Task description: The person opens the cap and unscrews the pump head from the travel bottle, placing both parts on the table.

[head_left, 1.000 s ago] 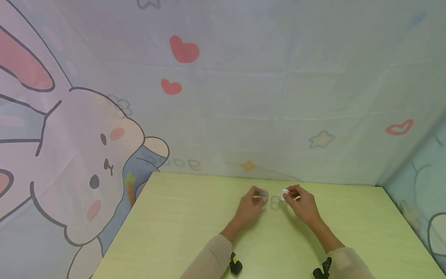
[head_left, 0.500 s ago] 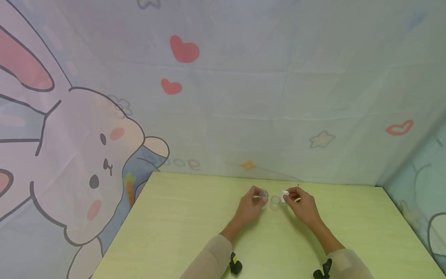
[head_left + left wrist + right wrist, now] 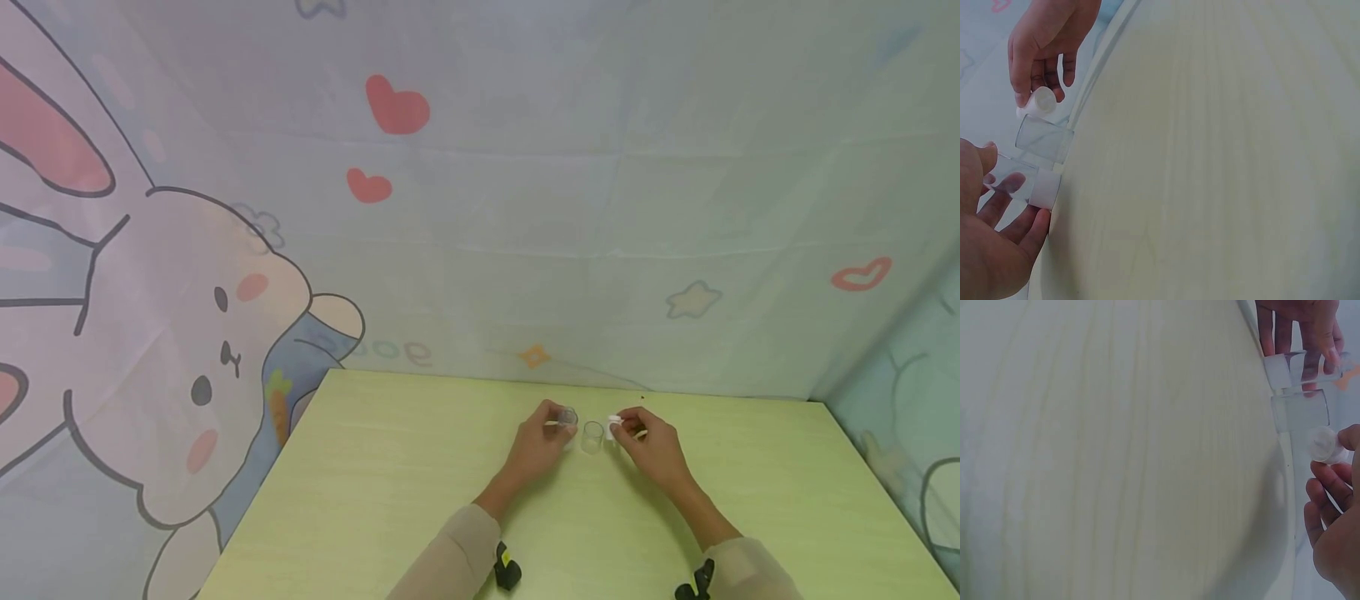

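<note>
My left hand (image 3: 536, 446) grips a clear glass cylinder (image 3: 568, 416) between thumb and fingers. In the left wrist view its lower end is a white band (image 3: 1045, 189); I cannot tell whether that is contents or a lid. Right beside it a second clear glass cup (image 3: 592, 438) stands upright on the table. My right hand (image 3: 654, 442) pinches a small white bottle (image 3: 613, 427) just to the right of this cup, its narrower top upward. From the right wrist view the bottle's round pale underside (image 3: 1324, 445) is seen, held off the table.
The pale yellow-green table (image 3: 390, 483) ends at a back edge close behind the hands. A printed cloth (image 3: 525, 208) with a rabbit and hearts hangs behind it. A tiny dark speck (image 3: 642, 397) lies near the back edge.
My right hand has lowered the white bottle slightly toward the table beside the middle cup. The left hand and both glass pieces have stayed in place.
</note>
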`<state>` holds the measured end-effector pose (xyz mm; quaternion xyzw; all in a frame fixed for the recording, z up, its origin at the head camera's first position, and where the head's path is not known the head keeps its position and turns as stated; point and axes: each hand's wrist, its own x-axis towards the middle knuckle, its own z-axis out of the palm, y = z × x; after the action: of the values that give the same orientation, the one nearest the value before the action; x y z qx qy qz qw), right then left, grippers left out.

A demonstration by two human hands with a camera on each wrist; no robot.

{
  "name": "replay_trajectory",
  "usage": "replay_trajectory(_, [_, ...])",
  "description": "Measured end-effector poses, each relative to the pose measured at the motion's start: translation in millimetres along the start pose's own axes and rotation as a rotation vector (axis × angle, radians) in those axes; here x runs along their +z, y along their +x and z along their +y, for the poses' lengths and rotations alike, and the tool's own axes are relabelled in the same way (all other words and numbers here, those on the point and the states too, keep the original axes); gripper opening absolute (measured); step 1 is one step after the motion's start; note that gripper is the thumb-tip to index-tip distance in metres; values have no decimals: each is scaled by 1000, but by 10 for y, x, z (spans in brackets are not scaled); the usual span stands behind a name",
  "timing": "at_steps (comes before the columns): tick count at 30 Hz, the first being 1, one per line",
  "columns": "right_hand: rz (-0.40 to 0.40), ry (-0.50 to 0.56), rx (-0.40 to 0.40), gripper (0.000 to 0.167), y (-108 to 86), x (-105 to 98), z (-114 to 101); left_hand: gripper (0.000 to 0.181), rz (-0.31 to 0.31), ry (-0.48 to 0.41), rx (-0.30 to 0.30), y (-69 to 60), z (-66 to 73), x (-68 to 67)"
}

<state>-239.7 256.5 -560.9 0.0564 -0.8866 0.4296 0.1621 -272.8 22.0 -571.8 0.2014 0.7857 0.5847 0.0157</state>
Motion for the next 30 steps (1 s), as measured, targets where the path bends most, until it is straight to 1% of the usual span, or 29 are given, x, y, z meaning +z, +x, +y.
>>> replay_trajectory(9, [6, -2, -4, 21, -4, 15, 25, 20, -3, 7, 2, 4, 8, 5])
replay_trajectory(15, [-3, 5, 2, 21, -13, 18, 60, 20, 1, 8, 6, 8, 6, -3])
replay_trajectory(25, [-57, 10, 68, 24, -48, 32, 113, 20, 11, 22, 23, 5, -15, 11])
replay_trajectory(30, [-58, 5, 77, 24, -38, 34, 117, 21, 7, 11, 22, 2, -3, 11])
